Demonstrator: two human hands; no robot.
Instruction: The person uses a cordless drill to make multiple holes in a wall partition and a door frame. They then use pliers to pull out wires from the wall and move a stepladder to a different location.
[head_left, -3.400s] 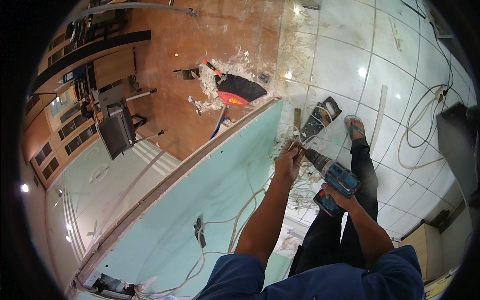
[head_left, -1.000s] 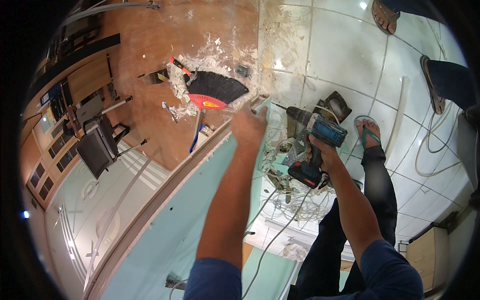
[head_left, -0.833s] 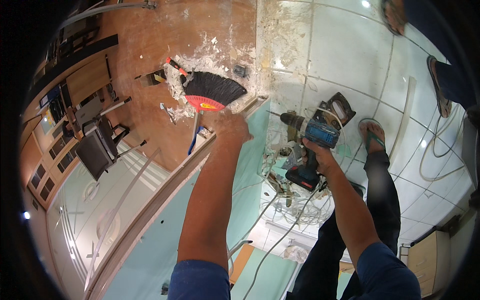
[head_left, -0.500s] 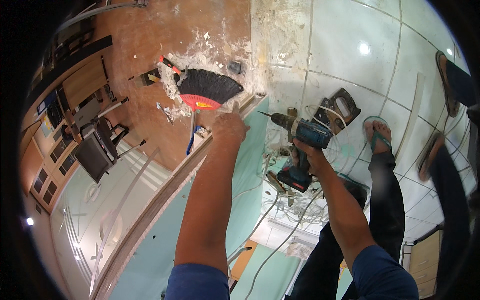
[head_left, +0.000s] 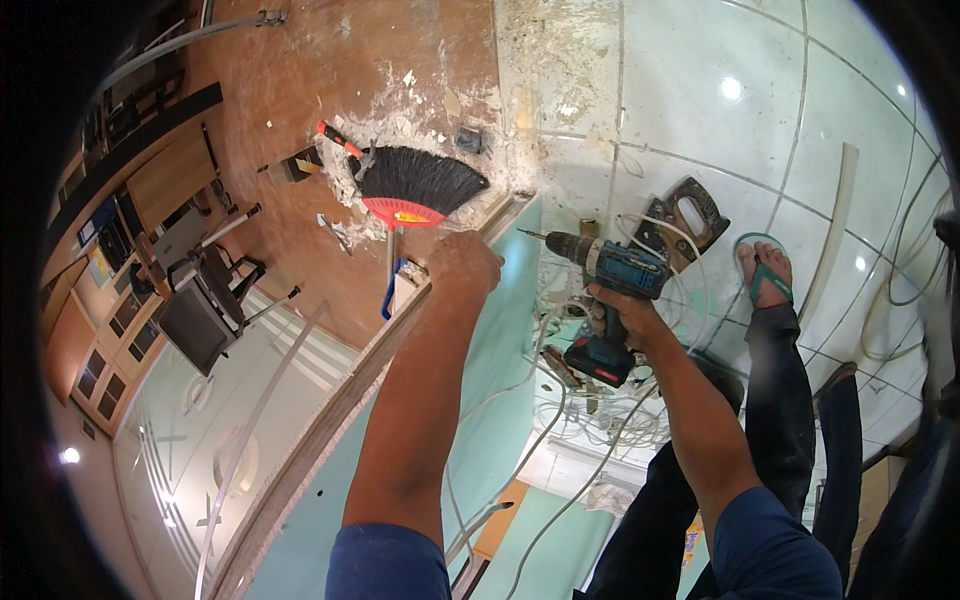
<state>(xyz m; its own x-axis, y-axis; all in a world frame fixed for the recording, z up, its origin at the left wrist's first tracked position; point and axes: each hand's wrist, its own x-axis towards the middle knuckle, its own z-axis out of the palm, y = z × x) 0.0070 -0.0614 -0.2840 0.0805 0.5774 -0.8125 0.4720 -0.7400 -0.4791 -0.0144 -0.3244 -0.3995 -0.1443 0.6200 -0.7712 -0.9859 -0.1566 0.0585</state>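
Note:
My right hand point(head_left: 622, 318) is closed around the grip of a blue and black cordless drill point(head_left: 628, 268). Its bit points left toward the top end of a light green wall board point(head_left: 505, 320), apart from it. Over the board's wood-framed edge rests my left hand point(head_left: 466, 260), fingers curled and closed on that edge; some fingertips are hidden. Just beyond this hand lies a broom point(head_left: 420, 182) with black bristles and a red head, on dusty debris. A hammer point(head_left: 345, 142) with a red and black handle lies against the bristles.
A handsaw point(head_left: 690, 218) with a dark handle lies on white tiles beyond the drill. Loose cables point(head_left: 610, 425) tangle below it, beside my legs. Another person's dark trouser leg point(head_left: 840, 450) stands at the right. A dark chair point(head_left: 200, 315) is at the left.
My left index finger, stretched out before, has curled in at the board's edge. The other person's legs have shifted nearer along the right side. The drill stays at almost the same place.

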